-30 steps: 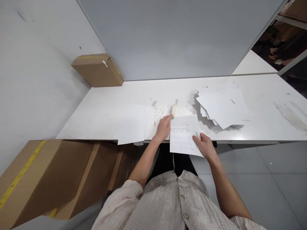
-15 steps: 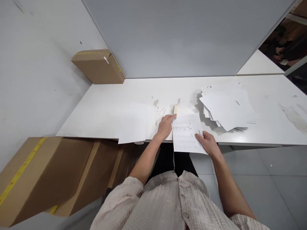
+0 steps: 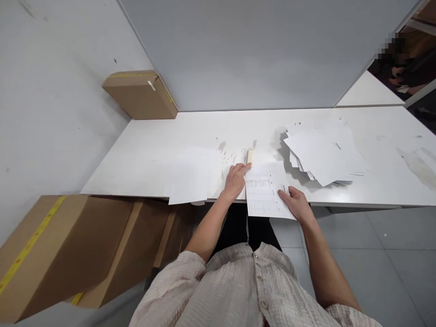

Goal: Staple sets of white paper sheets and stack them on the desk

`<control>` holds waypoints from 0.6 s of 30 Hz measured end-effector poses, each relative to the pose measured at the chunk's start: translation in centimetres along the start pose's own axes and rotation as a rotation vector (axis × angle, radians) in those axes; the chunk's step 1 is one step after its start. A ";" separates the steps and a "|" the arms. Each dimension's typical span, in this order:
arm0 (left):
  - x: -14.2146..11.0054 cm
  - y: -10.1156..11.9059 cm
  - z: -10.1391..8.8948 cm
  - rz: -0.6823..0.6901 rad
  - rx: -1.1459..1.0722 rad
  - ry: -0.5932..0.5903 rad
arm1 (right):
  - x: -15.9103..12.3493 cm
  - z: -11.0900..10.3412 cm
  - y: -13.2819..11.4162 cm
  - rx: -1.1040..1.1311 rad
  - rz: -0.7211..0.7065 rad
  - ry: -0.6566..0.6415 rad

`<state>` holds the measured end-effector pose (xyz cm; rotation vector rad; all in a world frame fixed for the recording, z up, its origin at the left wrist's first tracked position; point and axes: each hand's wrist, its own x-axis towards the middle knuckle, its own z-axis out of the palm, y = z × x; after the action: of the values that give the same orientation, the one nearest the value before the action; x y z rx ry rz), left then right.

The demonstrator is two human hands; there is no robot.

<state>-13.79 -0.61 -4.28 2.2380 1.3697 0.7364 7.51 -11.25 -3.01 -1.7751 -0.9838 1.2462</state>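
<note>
A small cream stapler (image 3: 250, 156) lies on the white table, its near end at the far left corner of a printed sheet (image 3: 260, 193). Bent over that near end is my left hand (image 3: 235, 181), with one digit on the stapler and the other fingertips partly hidden. My right hand (image 3: 296, 203) pinches the sheet's right edge, thumb on top and fingers beneath. The sheet's near part sticks out past the table edge. Whether more sheets lie under it, I cannot tell.
Right of my hands is an untidy pile of papers (image 3: 320, 152). White sheets (image 3: 189, 177) overhang the table's front edge at left. A cardboard box (image 3: 143, 95) stands at the back left corner, and larger cartons (image 3: 68, 245) are below left. A grey panel (image 3: 238, 54) borders the back.
Almost nothing differs. Both hands, the stapler and the printed sheet keep their places, with only a slight shift of the whole view.
</note>
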 end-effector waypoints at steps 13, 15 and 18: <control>-0.2 -0.8 0.2 0.064 -0.005 0.034 | -3.8 -2.1 -0.1 0.179 0.105 -0.047; -0.3 -0.7 0.3 0.056 0.007 0.031 | -5.1 -2.8 -0.5 0.327 0.114 -0.031; -0.3 -0.5 0.5 0.018 0.002 0.019 | -5.7 -1.6 -2.5 0.393 0.019 -0.016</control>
<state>-13.92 -0.68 -5.03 2.2526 1.3614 0.7640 7.30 -15.48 1.84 -1.4715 -0.6741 1.3613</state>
